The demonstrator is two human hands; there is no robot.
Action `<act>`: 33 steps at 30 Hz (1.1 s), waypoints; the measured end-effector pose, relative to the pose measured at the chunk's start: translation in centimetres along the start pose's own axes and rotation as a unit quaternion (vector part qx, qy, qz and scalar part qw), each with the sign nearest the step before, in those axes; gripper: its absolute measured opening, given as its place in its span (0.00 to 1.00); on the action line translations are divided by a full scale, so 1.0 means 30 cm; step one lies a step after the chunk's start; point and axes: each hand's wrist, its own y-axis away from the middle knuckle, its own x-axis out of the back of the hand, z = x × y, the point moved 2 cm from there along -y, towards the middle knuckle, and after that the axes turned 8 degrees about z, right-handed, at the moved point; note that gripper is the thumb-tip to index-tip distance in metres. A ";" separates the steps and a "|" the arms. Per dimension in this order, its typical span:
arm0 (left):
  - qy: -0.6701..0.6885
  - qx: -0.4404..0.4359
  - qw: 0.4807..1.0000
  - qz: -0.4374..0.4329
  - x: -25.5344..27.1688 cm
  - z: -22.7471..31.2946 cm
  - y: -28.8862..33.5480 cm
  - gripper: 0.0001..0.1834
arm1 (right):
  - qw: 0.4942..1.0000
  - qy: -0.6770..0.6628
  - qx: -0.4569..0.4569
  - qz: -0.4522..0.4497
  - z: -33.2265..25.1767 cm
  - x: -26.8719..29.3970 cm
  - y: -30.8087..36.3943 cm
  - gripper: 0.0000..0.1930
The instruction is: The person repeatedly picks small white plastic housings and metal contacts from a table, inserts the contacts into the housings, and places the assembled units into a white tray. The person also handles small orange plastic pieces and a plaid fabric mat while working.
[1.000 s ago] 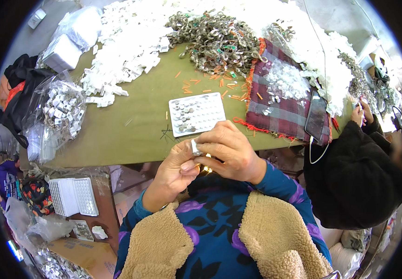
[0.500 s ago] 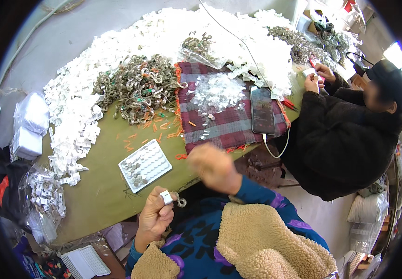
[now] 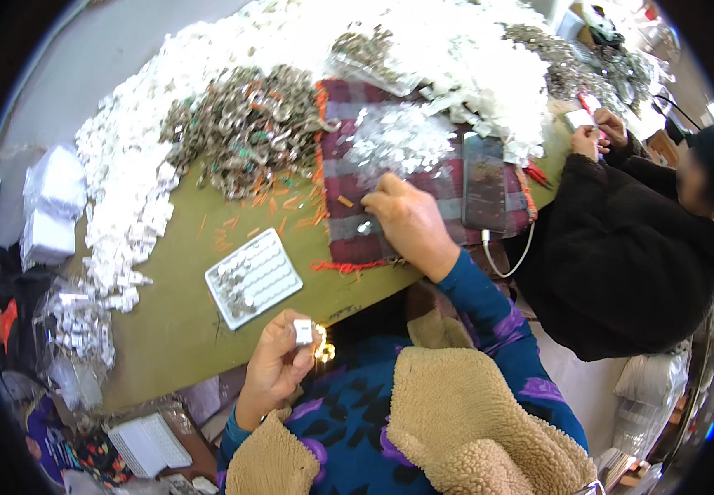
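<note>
Near the table's front edge, my left hand [image 3: 276,363] is closed on the small white case of a light string [image 3: 303,332], held between thumb and fingers. Beside the case hangs its short coiled wire, glowing yellow. My right hand [image 3: 410,223] reaches over the plaid cloth [image 3: 348,239]. Its fingers are bent and drawn together at the lower edge of a heap of clear plastic pieces [image 3: 402,144]; whatever they hold is hidden. Close by the fingertips lies an orange strip [image 3: 345,200]. Between my hands and the heaps sits a white ridged tray [image 3: 278,268] with several round silvery cells.
Coiled light wires [image 3: 249,124] lie heaped behind the tray, and white cases [image 3: 134,190] spread along the table's far side. A phone [image 3: 483,181] with a white cable rests on the cloth, near red-handled pliers [image 3: 538,174]. At right, a co-worker [image 3: 629,256] handles a white piece.
My right hand has moved forward onto the cloth, up to the clear pieces. The coiled wire in my left hand, grey before, now glows yellow. The whole view has shifted slightly.
</note>
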 end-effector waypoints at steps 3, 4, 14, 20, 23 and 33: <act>0.020 0.005 0.999 0.028 0.008 -0.005 0.005 0.13 | 0.999 0.029 0.021 0.004 -0.001 -0.013 -0.008 0.04; 0.052 0.000 0.998 0.028 0.010 -0.006 0.006 0.13 | 0.999 0.046 0.020 0.005 -0.005 -0.014 -0.013 0.05; 0.070 -0.079 0.994 -0.001 0.020 0.029 0.074 0.14 | 0.940 -0.327 0.013 -0.094 -0.395 0.034 0.127 0.12; 0.011 -0.151 0.988 0.031 0.025 0.049 0.154 0.13 | 0.912 -0.377 0.117 -0.115 -0.513 -0.002 0.126 0.25; -0.018 -0.167 0.984 0.051 0.023 0.054 0.182 0.12 | 0.908 -0.364 0.168 -0.117 -0.533 -0.006 0.114 0.25; -0.089 -0.158 0.977 0.114 0.022 0.035 0.165 0.10 | 0.918 -0.341 0.094 -0.179 -0.523 -0.001 0.131 0.22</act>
